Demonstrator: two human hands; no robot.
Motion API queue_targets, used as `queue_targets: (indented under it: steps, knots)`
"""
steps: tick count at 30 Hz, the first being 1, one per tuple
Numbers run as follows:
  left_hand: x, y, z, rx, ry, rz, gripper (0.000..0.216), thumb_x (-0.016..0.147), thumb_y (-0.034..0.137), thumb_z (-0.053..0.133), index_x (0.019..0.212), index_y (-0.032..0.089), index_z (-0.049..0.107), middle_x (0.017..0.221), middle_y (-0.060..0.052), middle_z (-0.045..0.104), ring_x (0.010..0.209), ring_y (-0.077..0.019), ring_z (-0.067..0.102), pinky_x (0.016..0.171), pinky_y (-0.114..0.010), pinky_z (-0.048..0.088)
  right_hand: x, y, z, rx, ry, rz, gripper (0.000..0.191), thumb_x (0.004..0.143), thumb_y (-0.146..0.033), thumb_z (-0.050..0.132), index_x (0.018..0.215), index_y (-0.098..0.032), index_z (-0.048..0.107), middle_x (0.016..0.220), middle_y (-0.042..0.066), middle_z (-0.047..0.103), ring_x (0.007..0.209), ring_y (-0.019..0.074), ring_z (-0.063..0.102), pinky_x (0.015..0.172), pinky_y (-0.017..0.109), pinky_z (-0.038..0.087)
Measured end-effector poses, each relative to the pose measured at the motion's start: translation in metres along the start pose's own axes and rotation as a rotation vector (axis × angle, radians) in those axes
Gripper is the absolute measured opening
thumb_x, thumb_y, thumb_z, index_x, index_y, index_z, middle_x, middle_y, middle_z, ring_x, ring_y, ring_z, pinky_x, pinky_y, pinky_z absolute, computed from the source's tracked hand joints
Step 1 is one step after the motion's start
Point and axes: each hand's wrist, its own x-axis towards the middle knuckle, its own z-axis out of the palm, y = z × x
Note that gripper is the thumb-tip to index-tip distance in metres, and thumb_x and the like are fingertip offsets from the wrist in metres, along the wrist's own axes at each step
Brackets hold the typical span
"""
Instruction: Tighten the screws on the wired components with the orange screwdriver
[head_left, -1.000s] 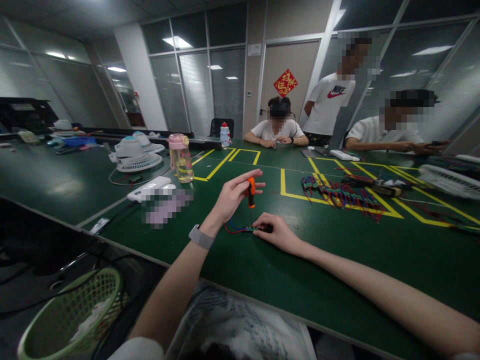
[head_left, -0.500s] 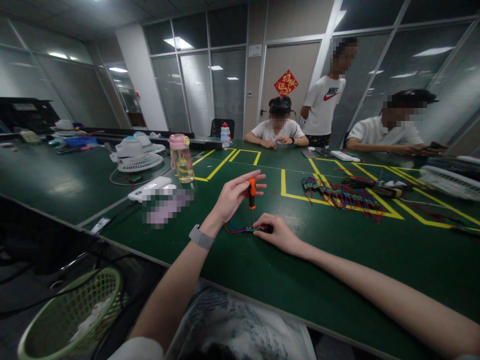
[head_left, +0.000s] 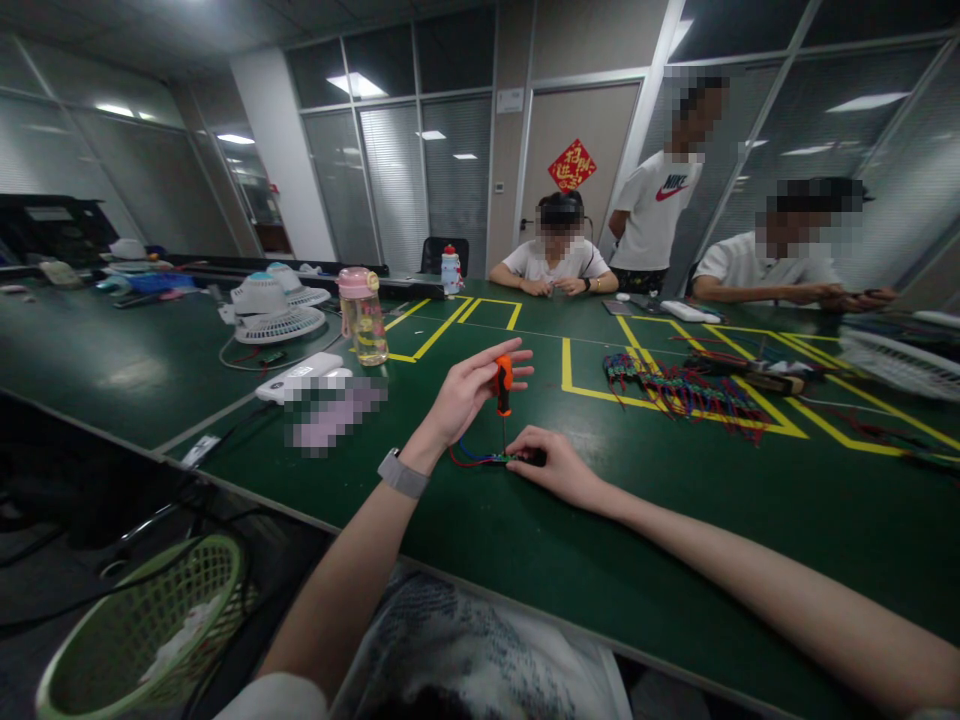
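My left hand (head_left: 469, 395) grips a small screwdriver with an orange handle (head_left: 503, 385), held upright with its tip down on a small part (head_left: 517, 459) lying on the green table (head_left: 675, 500). My right hand (head_left: 559, 465) presses that part onto the table with its fingers closed on it. Red and blue wires (head_left: 469, 455) run out of the part to the left. A grey watch band sits on my left wrist (head_left: 402, 474).
A heap of coloured wires (head_left: 679, 390) lies in a yellow-taped square at the right. A pink-capped bottle (head_left: 361, 315), small fans (head_left: 266, 308) and a white device (head_left: 300, 375) stand at the left. Three other people are at the far side. A green basket (head_left: 142, 630) sits below the table edge.
My hands and the screwdriver have stayed almost in place. The standing person at the back has shifted a little.
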Motion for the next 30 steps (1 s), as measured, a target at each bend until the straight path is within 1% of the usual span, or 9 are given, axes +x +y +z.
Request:
queue_targets:
  steps: [4, 7, 12, 15, 18, 21, 24, 27, 30]
  knots:
    - [-0.0015, -0.0025, -0.004, 0.197, 0.077, 0.079, 0.034, 0.077, 0.024, 0.065, 0.11, 0.019, 0.065, 0.102, -0.007, 0.066, 0.089, -0.0169, 0.062, 0.08, -0.03, 0.048, -0.0001, -0.0004, 0.0003, 0.008, -0.001, 0.006, 0.011, 0.076, -0.021, 0.064, 0.085, -0.016, 0.069, 0.08, 0.004, 0.06, 0.071, 0.0133, 0.055, 0.065, 0.027, 0.046]
    - [-0.0012, -0.0041, -0.0052, 0.31, 0.108, 0.135, 0.029, 0.073, 0.024, 0.069, 0.103, 0.02, 0.068, 0.108, -0.005, 0.062, 0.093, -0.0148, 0.059, 0.08, -0.025, 0.045, -0.0005, 0.001, 0.0008, 0.007, 0.002, -0.003, 0.012, 0.077, -0.022, 0.064, 0.086, -0.016, 0.069, 0.081, 0.004, 0.061, 0.07, 0.0133, 0.056, 0.065, 0.027, 0.046]
    - [-0.0007, -0.0013, -0.0003, 0.063, 0.0, 0.056, 0.032, 0.086, 0.028, 0.052, 0.115, 0.021, 0.063, 0.132, -0.008, 0.05, 0.111, -0.0237, 0.054, 0.091, -0.036, 0.044, -0.0003, 0.0017, 0.001, 0.002, 0.001, -0.005, 0.012, 0.077, -0.023, 0.064, 0.086, -0.016, 0.069, 0.081, 0.003, 0.06, 0.07, 0.0132, 0.055, 0.065, 0.027, 0.046]
    - [-0.0017, -0.001, -0.0007, 0.054, 0.017, 0.02, 0.034, 0.084, 0.028, 0.055, 0.116, 0.021, 0.062, 0.118, -0.01, 0.06, 0.096, -0.0208, 0.061, 0.084, -0.036, 0.048, -0.0003, 0.0008, 0.001, 0.005, 0.001, 0.0, 0.012, 0.077, -0.022, 0.064, 0.085, -0.016, 0.069, 0.08, 0.004, 0.06, 0.07, 0.0135, 0.055, 0.065, 0.027, 0.046]
    - [-0.002, -0.0036, -0.0046, 0.22, 0.097, 0.101, 0.029, 0.075, 0.025, 0.067, 0.104, 0.02, 0.067, 0.1, -0.005, 0.065, 0.084, -0.0144, 0.06, 0.077, -0.027, 0.047, -0.0004, 0.0008, 0.0011, 0.005, 0.002, -0.003, 0.012, 0.077, -0.022, 0.064, 0.086, -0.016, 0.069, 0.081, 0.004, 0.06, 0.071, 0.0138, 0.055, 0.065, 0.027, 0.046]
    - [-0.0009, -0.0056, -0.0063, 0.299, 0.117, 0.162, 0.025, 0.076, 0.024, 0.066, 0.101, 0.021, 0.069, 0.114, -0.005, 0.061, 0.102, -0.0166, 0.056, 0.084, -0.025, 0.044, -0.0003, 0.0021, 0.0013, 0.004, 0.003, -0.007, 0.012, 0.077, -0.023, 0.063, 0.086, -0.016, 0.069, 0.08, 0.004, 0.06, 0.07, 0.0139, 0.055, 0.065, 0.028, 0.046]
    - [0.0003, -0.0051, -0.004, 0.136, 0.058, 0.118, 0.029, 0.085, 0.027, 0.053, 0.11, 0.021, 0.066, 0.13, -0.008, 0.053, 0.119, -0.0228, 0.048, 0.096, -0.033, 0.04, -0.0001, 0.0034, 0.0017, 0.005, 0.001, -0.008, 0.013, 0.077, -0.023, 0.063, 0.086, -0.017, 0.069, 0.08, 0.004, 0.06, 0.07, 0.0137, 0.055, 0.065, 0.027, 0.046]
    - [0.0003, -0.0038, -0.0017, -0.035, -0.005, 0.03, 0.035, 0.086, 0.027, 0.05, 0.118, 0.021, 0.06, 0.133, -0.01, 0.051, 0.114, -0.026, 0.054, 0.095, -0.041, 0.043, 0.0002, 0.0032, 0.0021, 0.002, 0.0, -0.003, 0.013, 0.077, -0.022, 0.064, 0.087, -0.017, 0.069, 0.08, 0.003, 0.06, 0.07, 0.0135, 0.055, 0.065, 0.027, 0.045]
    - [-0.0008, -0.0039, -0.0028, 0.013, 0.015, 0.019, 0.036, 0.083, 0.027, 0.057, 0.119, 0.021, 0.06, 0.121, -0.01, 0.06, 0.102, -0.0226, 0.06, 0.089, -0.039, 0.046, 0.0003, 0.0021, 0.0019, 0.003, 0.001, 0.005, 0.012, 0.076, -0.021, 0.064, 0.087, -0.017, 0.069, 0.079, 0.003, 0.06, 0.071, 0.0135, 0.055, 0.066, 0.027, 0.045]
